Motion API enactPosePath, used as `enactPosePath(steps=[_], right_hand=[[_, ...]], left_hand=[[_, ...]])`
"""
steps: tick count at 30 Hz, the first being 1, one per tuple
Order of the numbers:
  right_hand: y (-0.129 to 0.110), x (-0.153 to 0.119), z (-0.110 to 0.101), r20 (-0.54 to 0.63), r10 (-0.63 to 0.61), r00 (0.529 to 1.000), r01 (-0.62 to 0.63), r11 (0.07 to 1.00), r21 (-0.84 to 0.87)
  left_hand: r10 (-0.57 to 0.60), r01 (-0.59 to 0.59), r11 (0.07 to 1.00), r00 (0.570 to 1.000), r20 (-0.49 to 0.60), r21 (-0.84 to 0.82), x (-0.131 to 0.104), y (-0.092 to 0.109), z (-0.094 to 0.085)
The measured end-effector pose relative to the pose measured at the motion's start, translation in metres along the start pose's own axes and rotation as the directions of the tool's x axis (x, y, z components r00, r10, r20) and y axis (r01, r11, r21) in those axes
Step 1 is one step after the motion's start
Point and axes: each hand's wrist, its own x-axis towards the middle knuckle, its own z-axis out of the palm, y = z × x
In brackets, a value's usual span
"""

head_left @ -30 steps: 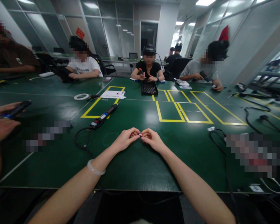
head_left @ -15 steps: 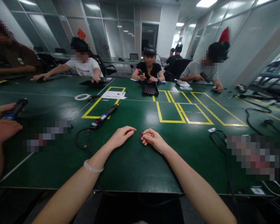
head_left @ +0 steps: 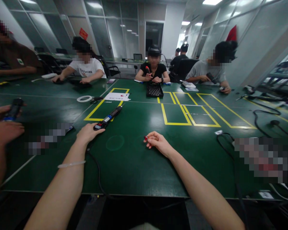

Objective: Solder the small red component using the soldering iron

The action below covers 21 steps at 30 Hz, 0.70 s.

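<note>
Left hand (head_left: 88, 132) touches a corded tool (head_left: 108, 119); the paper (head_left: 111, 95) bears illegible print (head_left: 116, 98).

Green table (head_left: 139, 179), yellow outlines (head_left: 177, 124), black-and-blue tool (head_left: 108, 118), red part (head_left: 146, 138)

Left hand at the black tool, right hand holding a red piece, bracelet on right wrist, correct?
No: the head view shows the bracelet on the left wrist. The left hand is at the black tool; the right hand holds a red piece.
</note>
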Motion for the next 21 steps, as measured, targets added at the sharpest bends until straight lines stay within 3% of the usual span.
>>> enactPosePath(steps=[7, 14, 21], right_hand=[[0.000, 0.001, -0.001, -0.110, -0.056, 0.992, 0.043, 0.992, -0.121], [0.004, 0.005, -0.005, -0.147, -0.083, 0.986, 0.063, 0.989, -0.134], [0.007, 0.008, -0.004, -0.140, -0.088, 0.986, 0.058, 0.977, -0.206]], left_hand=[[0.058, -0.057, 0.998, 0.998, -0.023, 0.036, -0.010, 0.014, 0.003], [0.096, -0.095, 0.993, 0.995, -0.016, 0.068, -0.029, 0.056, 0.004], [0.269, -0.270, 0.962, 0.963, 0.009, 0.031, -0.055, 0.100, 0.011]])
